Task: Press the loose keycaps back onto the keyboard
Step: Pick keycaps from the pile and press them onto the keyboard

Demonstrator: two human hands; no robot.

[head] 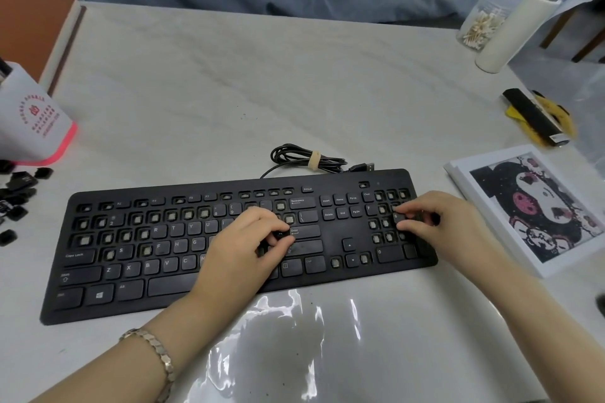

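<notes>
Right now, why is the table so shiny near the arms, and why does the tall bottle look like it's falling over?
Head view: light glares white off the clear glossy film over the pale marbled table, in front of the black keyboard; its wide-angle lens bends the edges, so the white cylindrical bottle looks tilted; the loose black keycaps at the left edge are blurry.

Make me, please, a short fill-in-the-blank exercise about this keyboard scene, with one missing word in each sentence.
1. The left hand pinches a keycap just beside the ____ key.
2. The pile of loose keycaps lies on the table, past the ____ end of the keyboard.
3. The cartoon picture lies to the ____ of the keyboard.

Missing words: Enter; left; right.
</notes>
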